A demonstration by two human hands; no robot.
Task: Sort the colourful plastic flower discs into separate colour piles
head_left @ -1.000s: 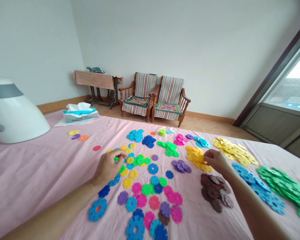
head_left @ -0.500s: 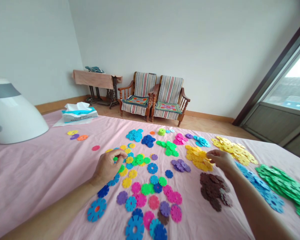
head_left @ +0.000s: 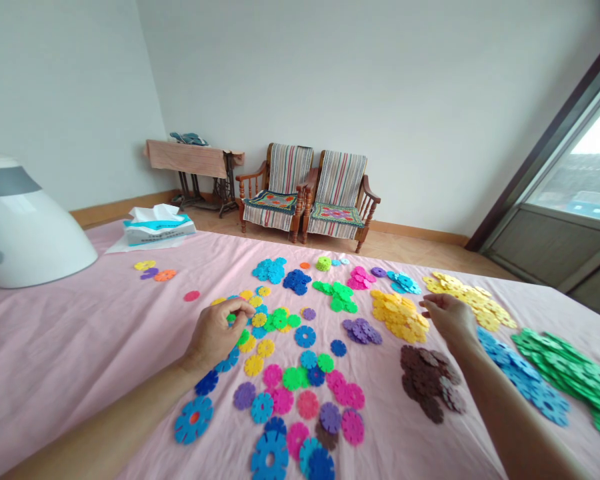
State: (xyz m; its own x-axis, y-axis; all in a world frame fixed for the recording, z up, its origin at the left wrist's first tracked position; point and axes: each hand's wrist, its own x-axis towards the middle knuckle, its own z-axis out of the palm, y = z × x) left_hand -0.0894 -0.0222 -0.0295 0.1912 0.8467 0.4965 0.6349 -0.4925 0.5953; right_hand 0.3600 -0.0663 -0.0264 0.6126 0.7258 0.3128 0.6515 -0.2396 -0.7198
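Observation:
Small notched plastic discs, flower-shaped, lie sorted by colour and in a mixed scatter. My left hand (head_left: 220, 331) hovers over the left of the scatter, thumb and fingers closed together; what they hold, if anything, is hidden. Below and right of it are yellow discs (head_left: 253, 365) and a blue disc (head_left: 305, 337). My right hand (head_left: 447, 317) is just right of the yellow disc pile (head_left: 399, 317), its fingertips slightly apart with nothing visible between them. Under that wrist sits the brown disc pile (head_left: 427, 380). A purple disc pile (head_left: 361, 331) lies left of the yellow one.
Green discs (head_left: 573, 373), blue discs (head_left: 523, 373) and paler yellow discs (head_left: 467, 300) spread along the right. A white kettle-like vessel (head_left: 35, 233) and a tissue box (head_left: 159, 230) stand on the pink cloth (head_left: 130, 340) at left. Two wooden armchairs (head_left: 337, 193) are beyond the table.
My right hand has drawn back slightly to the right, off the yellow pile's edge. My left hand has stayed in place.

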